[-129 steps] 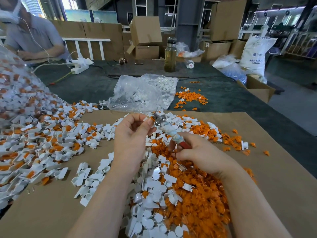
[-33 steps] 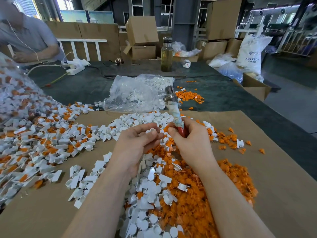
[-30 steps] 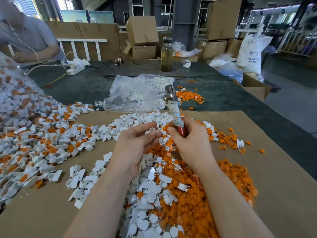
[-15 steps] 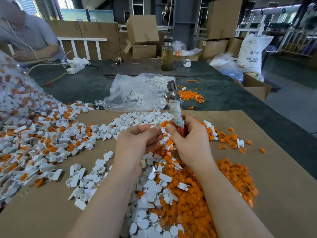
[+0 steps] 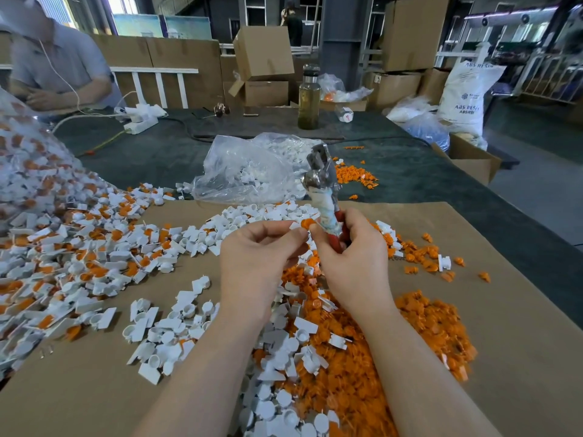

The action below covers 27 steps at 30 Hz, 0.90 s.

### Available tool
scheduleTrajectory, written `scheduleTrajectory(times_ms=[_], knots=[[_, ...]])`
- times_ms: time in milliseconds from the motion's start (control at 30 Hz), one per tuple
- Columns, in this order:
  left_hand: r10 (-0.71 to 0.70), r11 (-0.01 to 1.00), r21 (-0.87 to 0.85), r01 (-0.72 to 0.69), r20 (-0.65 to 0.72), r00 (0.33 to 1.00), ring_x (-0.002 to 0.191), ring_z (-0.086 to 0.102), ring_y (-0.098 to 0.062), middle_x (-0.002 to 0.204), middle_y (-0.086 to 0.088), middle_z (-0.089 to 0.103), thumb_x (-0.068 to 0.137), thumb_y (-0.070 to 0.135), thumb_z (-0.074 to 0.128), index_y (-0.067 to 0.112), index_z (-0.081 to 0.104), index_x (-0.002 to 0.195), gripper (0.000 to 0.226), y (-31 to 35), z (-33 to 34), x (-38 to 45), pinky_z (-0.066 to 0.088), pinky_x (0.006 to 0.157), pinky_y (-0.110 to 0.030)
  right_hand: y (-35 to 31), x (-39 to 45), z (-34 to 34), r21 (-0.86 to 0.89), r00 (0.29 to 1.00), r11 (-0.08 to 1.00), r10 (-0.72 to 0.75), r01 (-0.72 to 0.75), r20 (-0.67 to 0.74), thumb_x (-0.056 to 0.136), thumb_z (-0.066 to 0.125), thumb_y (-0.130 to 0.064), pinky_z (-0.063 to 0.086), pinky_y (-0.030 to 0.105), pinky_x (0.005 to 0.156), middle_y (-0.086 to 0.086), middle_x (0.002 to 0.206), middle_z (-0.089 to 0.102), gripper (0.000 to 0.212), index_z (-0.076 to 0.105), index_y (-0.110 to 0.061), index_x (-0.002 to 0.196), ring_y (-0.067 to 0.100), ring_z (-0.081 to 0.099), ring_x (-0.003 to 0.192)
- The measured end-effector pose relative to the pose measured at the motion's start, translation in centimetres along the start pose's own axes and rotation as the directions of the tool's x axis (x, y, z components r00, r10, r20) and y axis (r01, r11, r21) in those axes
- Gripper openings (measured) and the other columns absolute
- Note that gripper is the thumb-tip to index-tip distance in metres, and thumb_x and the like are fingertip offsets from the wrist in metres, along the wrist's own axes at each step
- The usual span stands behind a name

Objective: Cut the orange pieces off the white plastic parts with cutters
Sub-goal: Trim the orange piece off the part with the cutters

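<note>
Your right hand gripped the cutters by the red handles, metal head pointing up and away, its blades apart from any part. Your left hand pinched a small white plastic part with an orange piece at its fingertips, touching your right thumb. Below lay the orange offcut heap on brown cardboard.

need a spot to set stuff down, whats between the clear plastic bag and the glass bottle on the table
In the head view, only bare dark table cover with a black cable running across it lies between the clear bag and the bottle.
</note>
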<state>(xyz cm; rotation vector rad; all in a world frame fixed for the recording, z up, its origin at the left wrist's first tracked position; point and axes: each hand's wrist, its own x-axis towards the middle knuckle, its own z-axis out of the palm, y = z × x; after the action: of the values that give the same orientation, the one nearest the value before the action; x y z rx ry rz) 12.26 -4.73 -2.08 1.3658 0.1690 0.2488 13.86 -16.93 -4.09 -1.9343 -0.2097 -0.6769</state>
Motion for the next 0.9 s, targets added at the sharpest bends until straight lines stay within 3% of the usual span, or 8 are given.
scheduleTrajectory(times_ms=[200,433,633,767,900], knots=[[0.067,0.997,0.028,-0.066,-0.018,0.998,0.068,0.074,-0.018,0.071,-0.006,0.075,0.074,0.005,0.083,0.011,0.076,0.082,0.011,-0.03,0.16,-0.10,0.057,0.061,-0.020,-0.06,-0.01,0.00,0.002,1.000,1.000,-0.020,0.020,-0.017,0.088,0.070,-0.024,0.050,0.032,0.056,-0.017,0.070,0.059,0.014,0.057,-0.028,0.090,0.009,0.057,0.063],[0.106,0.990,0.093,-0.102,-0.034,0.994,0.075,0.074,-0.024,0.072,-0.004,0.075,0.074,0.010,0.084,0.016,0.077,0.080,0.011,-0.11,0.19,-0.13,0.061,0.073,-0.034,-0.13,0.08,0.05,0.003,1.000,1.000,-0.020,0.020,-0.004,0.088,0.070,-0.023,0.050,0.032,0.056,-0.017,0.070,0.059,0.017,0.055,-0.031,0.088,0.008,0.058,0.064],[0.140,0.979,0.155,-0.130,-0.053,0.989,0.072,0.073,-0.019,0.070,0.001,0.074,0.076,0.012,0.083,0.024,0.074,0.074,0.015,-0.15,0.31,-0.22,0.062,0.075,-0.037,0.01,0.22,-0.02,-0.006,0.998,1.000,0.029,-0.029,0.053,0.089,0.068,-0.025,0.057,0.041,0.068,-0.013,0.082,0.067,0.011,0.061,-0.026,0.098,0.009,0.065,0.076],[0.149,0.975,0.175,-0.135,-0.067,0.987,0.071,0.072,-0.017,0.069,0.003,0.073,0.076,0.015,0.083,0.027,0.073,0.070,0.017,-0.31,0.30,-0.19,0.061,0.076,-0.038,-0.01,0.25,-0.18,-0.015,0.996,0.999,0.033,-0.031,0.083,0.090,0.066,-0.023,0.055,0.037,0.066,-0.013,0.081,0.066,0.013,0.063,-0.024,0.102,0.009,0.063,0.074],[0.136,0.977,0.179,-0.117,-0.102,0.985,0.071,0.073,-0.017,0.069,0.004,0.074,0.074,0.021,0.085,0.026,0.073,0.069,0.014,-0.42,0.24,-0.04,0.061,0.075,-0.039,-0.06,0.27,-0.31,-0.061,0.988,0.998,0.037,-0.028,0.148,0.090,0.064,-0.021,0.041,0.024,0.058,-0.016,0.074,0.059,0.017,0.064,-0.020,0.107,0.006,0.055,0.063]])
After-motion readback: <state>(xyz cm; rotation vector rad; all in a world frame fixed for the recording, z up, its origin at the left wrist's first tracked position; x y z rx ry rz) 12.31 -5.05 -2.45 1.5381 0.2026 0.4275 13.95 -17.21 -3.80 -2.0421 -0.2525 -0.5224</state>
